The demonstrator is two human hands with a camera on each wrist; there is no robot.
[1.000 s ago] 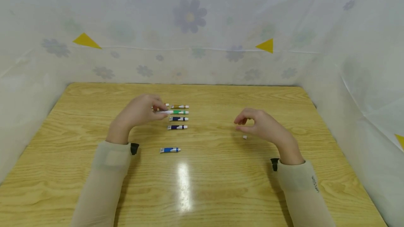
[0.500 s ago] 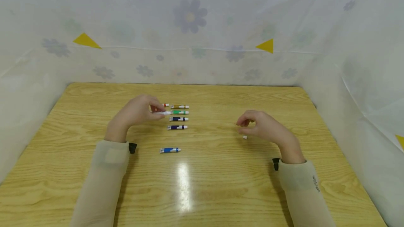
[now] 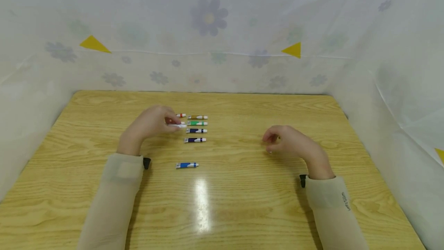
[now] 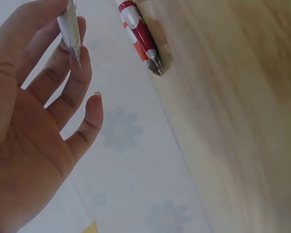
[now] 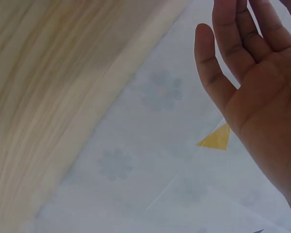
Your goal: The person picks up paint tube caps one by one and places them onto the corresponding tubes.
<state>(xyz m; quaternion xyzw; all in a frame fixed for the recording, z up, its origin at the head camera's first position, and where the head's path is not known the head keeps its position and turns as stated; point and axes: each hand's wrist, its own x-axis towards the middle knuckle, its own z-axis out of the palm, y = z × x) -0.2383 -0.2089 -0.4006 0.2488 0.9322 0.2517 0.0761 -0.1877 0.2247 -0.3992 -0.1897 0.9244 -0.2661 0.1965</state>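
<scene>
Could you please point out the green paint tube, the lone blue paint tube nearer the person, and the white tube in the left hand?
green paint tube (image 3: 197, 123), head view, green middle.
lone blue paint tube (image 3: 187, 165), head view, blue body.
white tube (image 4: 69, 26), left wrist view, flat crimped end.

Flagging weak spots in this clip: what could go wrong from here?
The left hand pinches a white tube by its end, close to the row of paint tubes; a bump could scatter them. The small white cap under the right hand is mostly hidden and could roll off unnoticed.
</scene>
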